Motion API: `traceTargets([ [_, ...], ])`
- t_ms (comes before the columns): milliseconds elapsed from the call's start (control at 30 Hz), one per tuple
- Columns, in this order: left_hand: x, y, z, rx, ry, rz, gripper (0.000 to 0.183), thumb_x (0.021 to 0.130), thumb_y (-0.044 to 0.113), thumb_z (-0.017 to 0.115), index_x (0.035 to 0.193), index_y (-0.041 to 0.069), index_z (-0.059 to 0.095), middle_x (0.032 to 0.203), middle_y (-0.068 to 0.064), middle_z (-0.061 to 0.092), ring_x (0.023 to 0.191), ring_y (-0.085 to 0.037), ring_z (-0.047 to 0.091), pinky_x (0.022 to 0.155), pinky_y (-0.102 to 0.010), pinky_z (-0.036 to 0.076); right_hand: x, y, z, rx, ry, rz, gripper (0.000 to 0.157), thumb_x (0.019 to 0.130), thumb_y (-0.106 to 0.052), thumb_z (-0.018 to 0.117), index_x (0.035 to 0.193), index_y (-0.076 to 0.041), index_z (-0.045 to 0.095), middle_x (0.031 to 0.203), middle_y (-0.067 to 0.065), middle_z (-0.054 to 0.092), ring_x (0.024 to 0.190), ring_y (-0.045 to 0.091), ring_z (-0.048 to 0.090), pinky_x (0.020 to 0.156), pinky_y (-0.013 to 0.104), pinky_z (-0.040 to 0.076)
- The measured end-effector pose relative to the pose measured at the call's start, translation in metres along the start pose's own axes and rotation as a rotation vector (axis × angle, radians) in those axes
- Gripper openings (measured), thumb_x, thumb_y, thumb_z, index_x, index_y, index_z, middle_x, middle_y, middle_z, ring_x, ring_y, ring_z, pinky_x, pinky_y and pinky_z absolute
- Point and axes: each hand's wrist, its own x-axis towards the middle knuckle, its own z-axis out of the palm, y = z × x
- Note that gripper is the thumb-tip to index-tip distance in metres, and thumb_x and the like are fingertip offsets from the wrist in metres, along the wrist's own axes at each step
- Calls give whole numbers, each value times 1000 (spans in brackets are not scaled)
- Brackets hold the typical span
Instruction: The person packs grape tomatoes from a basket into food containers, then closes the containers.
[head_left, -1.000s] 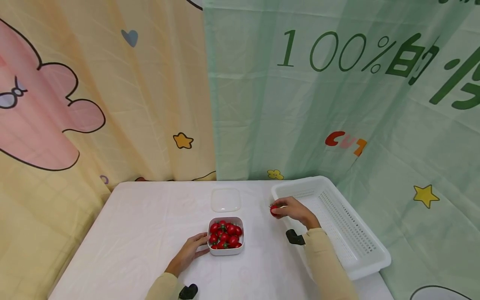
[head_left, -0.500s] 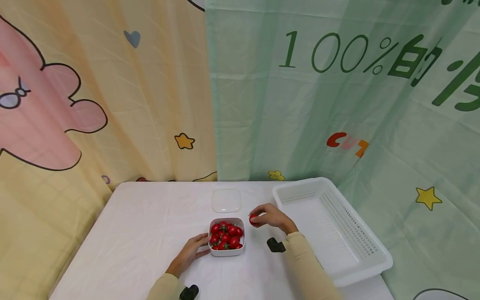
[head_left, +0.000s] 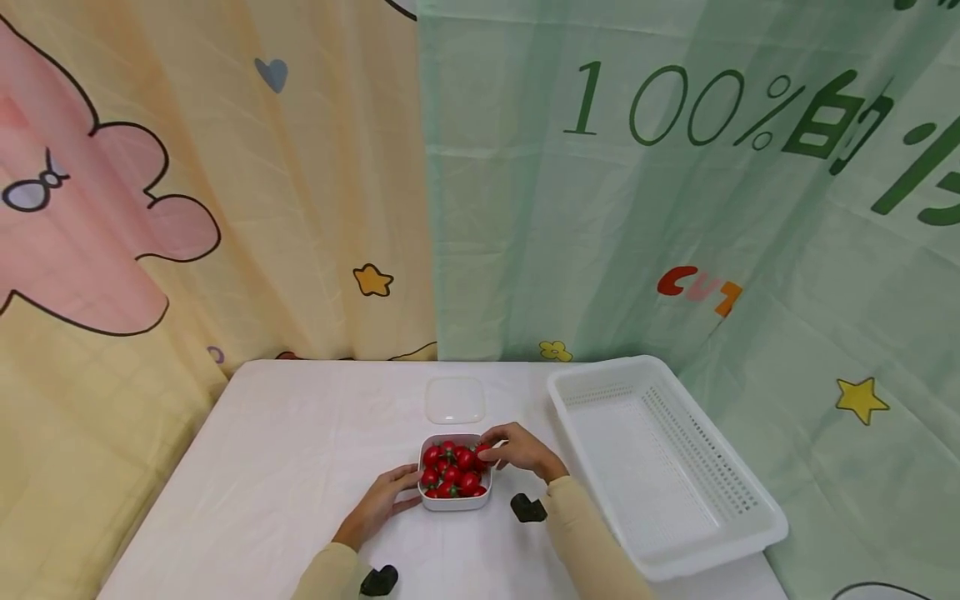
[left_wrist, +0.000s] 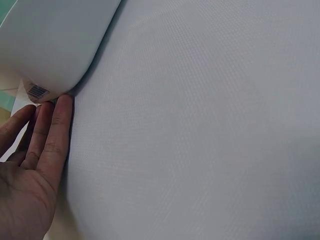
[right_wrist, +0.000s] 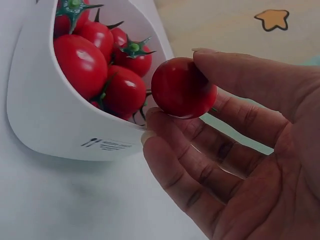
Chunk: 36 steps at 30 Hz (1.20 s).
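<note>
A small white box [head_left: 454, 504] stands on the table, filled with several red cherry tomatoes [head_left: 452, 473] that have green stems. My left hand [head_left: 382, 500] rests against the left side of this box; in the left wrist view its fairly straight fingertips [left_wrist: 62, 107] touch the box's lower wall beside a barcode label. Over the box's right rim, my right hand [head_left: 522, 450] holds one cherry tomato [right_wrist: 181, 89] between thumb and fingers. In the right wrist view that tomato is just outside the rim, near the others, with the lower fingertips at the box wall.
A clear lid [head_left: 454, 400] lies on the white table [head_left: 300, 442] behind the box. To the right stands a large white perforated basket [head_left: 675, 467]. Printed curtains [head_left: 510, 208] hang at the table's back and sides.
My right hand has moved left from the basket's left rim to the small box, carrying the cherry tomato. The left hand has stayed against the box.
</note>
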Motion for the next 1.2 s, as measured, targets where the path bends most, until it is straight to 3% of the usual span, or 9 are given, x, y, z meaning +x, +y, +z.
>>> traceTargets([
  [567, 2, -3, 1, -2, 19, -5, 62, 99, 30, 54, 139, -14, 36, 133, -26, 49, 113, -28, 55, 97, -45, 50, -1, 9, 14, 5, 93, 26, 26, 89, -12, 69, 112, 0, 66, 98, 6, 62, 76, 18, 60, 67, 31, 57],
  [767, 3, -4, 1, -10, 16, 1, 63, 99, 31, 54, 139, -14, 36, 133, -26, 49, 113, -28, 54, 97, -45, 50, -4, 10, 12, 19, 105, -20, 28, 89, -11, 68, 113, 3, 64, 101, 11, 63, 79, 21, 61, 68, 35, 57],
  [1200, 2, -3, 1, 4, 23, 8, 65, 98, 32, 55, 138, -15, 35, 133, -29, 48, 114, -30, 54, 97, -46, 50, -4, 17, 5, 64, 133, -17, 28, 90, -12, 65, 115, 2, 64, 101, 8, 64, 82, 21, 63, 72, 33, 57],
])
